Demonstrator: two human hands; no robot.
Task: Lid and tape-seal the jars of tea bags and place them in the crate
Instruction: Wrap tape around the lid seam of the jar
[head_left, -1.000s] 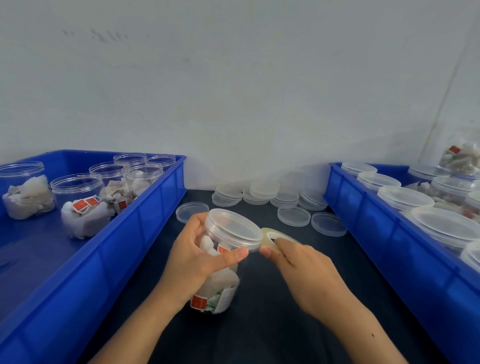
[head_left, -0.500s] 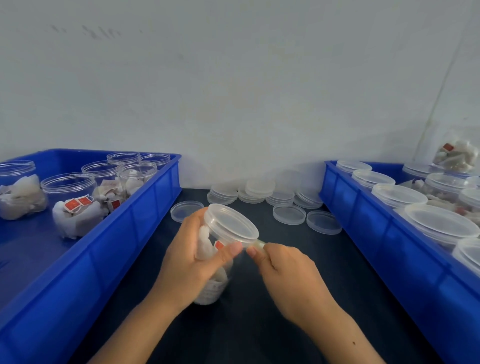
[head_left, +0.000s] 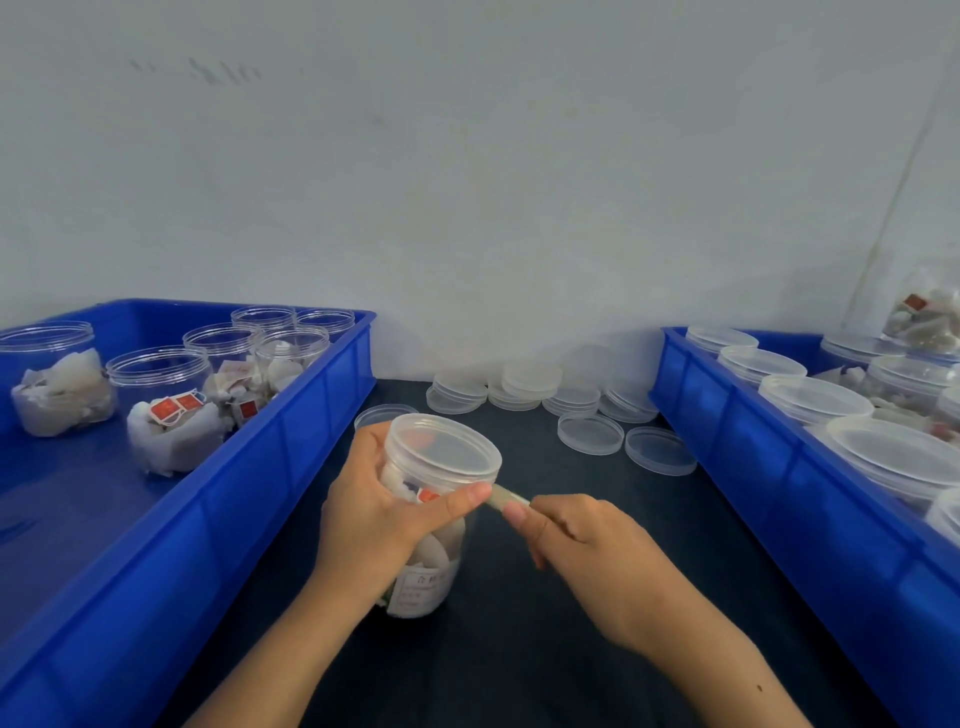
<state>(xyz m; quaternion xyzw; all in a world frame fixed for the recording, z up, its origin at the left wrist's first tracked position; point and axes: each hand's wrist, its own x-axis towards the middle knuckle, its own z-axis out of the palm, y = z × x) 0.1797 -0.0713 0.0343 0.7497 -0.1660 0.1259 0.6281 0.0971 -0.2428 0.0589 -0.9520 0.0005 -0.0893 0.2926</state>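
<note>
A clear jar of tea bags (head_left: 431, 561) with a clear lid (head_left: 445, 451) on it is tilted over the dark table between the two crates. My left hand (head_left: 374, 514) grips the jar's side, its thumb pressing just under the lid's rim. My right hand (head_left: 582, 545) holds a roll of clear tape (head_left: 506, 500) against the jar at that thumb; most of the roll is hidden in the fist. The blue crate on the right (head_left: 769, 467) holds several lidded jars (head_left: 815, 397). The blue crate on the left (head_left: 291, 457) holds several lidless jars of tea bags (head_left: 166, 410).
Stacks of spare clear lids (head_left: 530, 384) stand at the back of the table by the white wall. Loose lids (head_left: 589, 432) lie flat in front of them. One lidded jar (head_left: 924, 317) stands higher at the far right.
The right hand turned the tape roll from flat to edge-on and drew it in under the lid's rim. The jar tilted a little more upright in the left hand.
</note>
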